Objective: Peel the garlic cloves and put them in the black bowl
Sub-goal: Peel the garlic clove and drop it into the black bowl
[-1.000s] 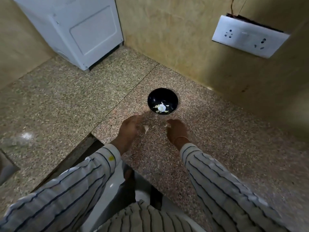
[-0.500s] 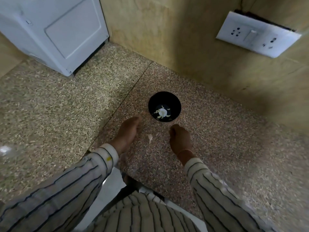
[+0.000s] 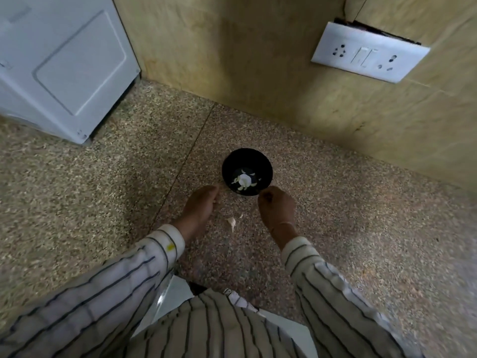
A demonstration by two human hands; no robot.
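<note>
garlic cloves, pale and peeled (image 3: 244, 180), lie in the round black bowl (image 3: 263, 164); just near of it, left hand (image 3: 201, 205) and right hand (image 3: 277, 208) curl, their hold impossible to tell.

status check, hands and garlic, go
Hands: left hand and right hand beside black bowl, grips unclear. Garlic pieces in bowl; one garlic scrap on counter between hands. Nothing blocks the bowl.
</note>
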